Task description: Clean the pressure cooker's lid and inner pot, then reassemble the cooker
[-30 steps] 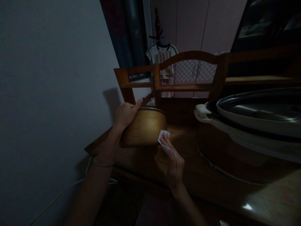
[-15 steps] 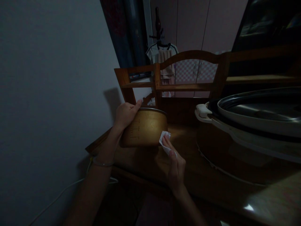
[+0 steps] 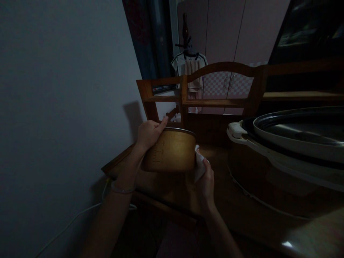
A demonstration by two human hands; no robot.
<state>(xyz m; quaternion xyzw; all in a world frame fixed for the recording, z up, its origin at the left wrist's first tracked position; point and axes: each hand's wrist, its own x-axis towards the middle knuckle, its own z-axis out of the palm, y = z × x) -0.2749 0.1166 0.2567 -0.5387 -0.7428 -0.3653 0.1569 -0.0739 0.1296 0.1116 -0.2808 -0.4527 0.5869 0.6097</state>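
My left hand (image 3: 151,134) grips the rim of a gold-coloured rice cooker inner pot (image 3: 176,150), its thumb over the top edge. Level marks run down the pot's left side, and its inside is hidden from me. The pot is held above the wooden desk (image 3: 172,190). At the pot's right side, my right hand (image 3: 206,179) holds a white tissue (image 3: 199,166) with the fingers behind it. The tissue is beside the pot wall; whether it touches I cannot tell.
A large electric cooker (image 3: 279,172) with a lid (image 3: 303,125) fills the right side of the desk. A wooden shelf frame (image 3: 217,103) stands along the back. The wall (image 3: 67,89) is close on the left, with a white cable (image 3: 77,215) below.
My right hand has moved the tissue from the pot's front lower right round to its right side. The left hand keeps its hold; the whole view has shifted slightly.
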